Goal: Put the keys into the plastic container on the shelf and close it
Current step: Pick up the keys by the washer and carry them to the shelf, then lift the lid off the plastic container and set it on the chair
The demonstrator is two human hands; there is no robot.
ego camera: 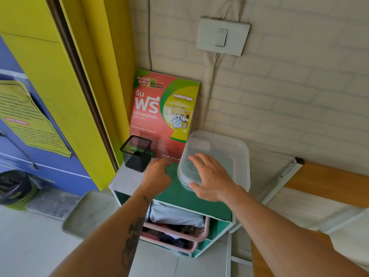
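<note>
A translucent plastic container stands on the right of the green shelf top, against the brick wall. My right hand lies over its front, fingers spread across the lid and thumb at the lower front edge, not clasping it. To its left, my left hand rests on the shelf top with fingers curled down. A small metal piece of the keys shows at the fingertips; the rest is hidden under the hand.
A black mesh pen holder stands at the shelf's left rear, close to my left hand. A red and green laundry poster leans behind. A pink basket of clothes fills the compartment below. A yellow door frame is at left, a wooden table at right.
</note>
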